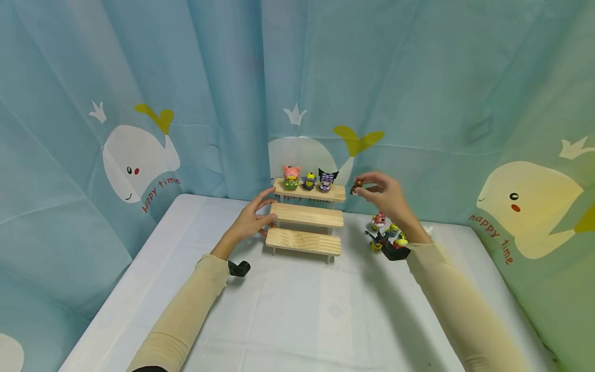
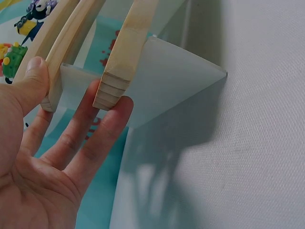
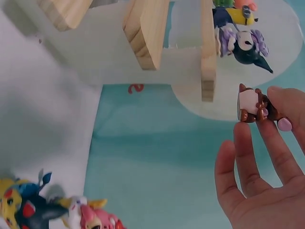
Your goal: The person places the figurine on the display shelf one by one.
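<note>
A wooden three-tier display stand [image 1: 304, 241] stands near the back of the table. My left hand [image 1: 251, 219] holds its left end; in the left wrist view the thumb lies against an upper plank [image 2: 71, 43] and the fingers touch the plank ends. On the top tier stand a pink-and-green figurine [image 1: 291, 178], a yellow-and-purple one [image 1: 309, 181] and a black-eared purple one [image 1: 327, 181]. Right of that tier, my right hand [image 1: 383, 194] pinches a small brown figurine [image 3: 250, 106] between thumb and fingertips, apart from the stand.
Several more figurines [image 1: 378, 221] are clustered on the white-covered table [image 1: 297, 310], below the right forearm. A blue curtain [image 1: 232, 103] with whale prints hangs close behind the stand. Black wrist camera mounts [image 1: 239, 268] stick out from both sleeves.
</note>
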Motion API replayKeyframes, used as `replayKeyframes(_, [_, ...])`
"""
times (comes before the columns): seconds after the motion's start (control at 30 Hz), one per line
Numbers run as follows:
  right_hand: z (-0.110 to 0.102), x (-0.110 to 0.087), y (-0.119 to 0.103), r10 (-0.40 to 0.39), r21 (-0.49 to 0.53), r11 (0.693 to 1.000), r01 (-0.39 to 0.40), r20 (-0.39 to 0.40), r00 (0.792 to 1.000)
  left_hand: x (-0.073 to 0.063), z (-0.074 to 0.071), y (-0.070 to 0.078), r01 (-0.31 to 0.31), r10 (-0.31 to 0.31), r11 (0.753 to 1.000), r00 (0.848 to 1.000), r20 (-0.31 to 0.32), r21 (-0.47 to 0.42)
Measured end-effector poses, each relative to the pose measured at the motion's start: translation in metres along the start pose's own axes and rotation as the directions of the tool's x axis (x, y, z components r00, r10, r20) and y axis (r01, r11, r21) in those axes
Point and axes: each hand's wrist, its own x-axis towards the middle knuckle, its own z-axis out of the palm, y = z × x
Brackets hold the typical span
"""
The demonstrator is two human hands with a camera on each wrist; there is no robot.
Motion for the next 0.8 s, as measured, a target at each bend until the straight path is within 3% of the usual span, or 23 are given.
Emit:
replayKeyframes(0.13, [0.008,0.004,-0.005,0.003,-0.004,1.000,-0.003,-0.001,1.000,0.000,0.000,0.000,0.002,-0.002,1.000,1.000,-0.001,-0.003])
replayKeyframes(0.27, [0.015,0.014,0.010,-0.009,0.021,1.000,0.010,-0.017,1.000,0.000,0.000,0.000,-0.007,0.007,1.000,1.000,-0.002,-0.004])
replayKeyframes(0.8, [0.035,0.026,0.017,0.016,0.022,1.000,-0.015,-0.025,1.000,-0.001,-0.001,0.000,-0.003,0.003,1.000,1.000,0.000,0.005])
